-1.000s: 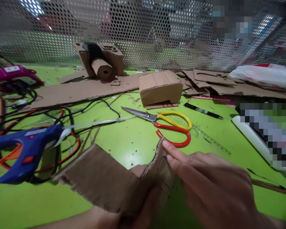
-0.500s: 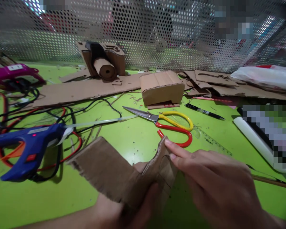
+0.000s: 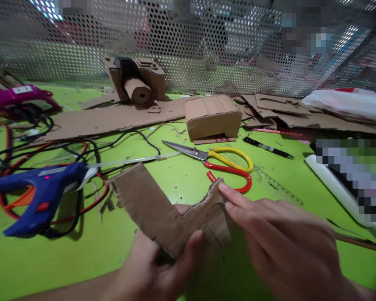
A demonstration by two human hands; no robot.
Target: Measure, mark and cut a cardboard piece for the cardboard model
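Both hands hold a folded strip of brown cardboard [image 3: 153,209] low in the middle of the view, above the green table [image 3: 175,179]. My left hand [image 3: 156,271] grips it from below, thumb pressed on the fold. My right hand [image 3: 278,238] pinches the short right flap, fingertips at its upper edge. The long left flap sticks up and to the left. Red and yellow scissors [image 3: 219,163] lie just beyond my right fingertips.
A blue glue gun [image 3: 34,192] lies at the left among black and red cables [image 3: 65,154], a pink one [image 3: 19,96] behind it. Cardboard sheets, a cardboard box [image 3: 211,117] and a cardboard camera model [image 3: 134,81] stand before a perforated metal screen. A pen [image 3: 266,147] and clear ruler [image 3: 275,184] lie right.
The cardboard strip has turned: its long left flap swung up and toward the right, away from the glue gun. My left hand has come up into view beneath the fold.
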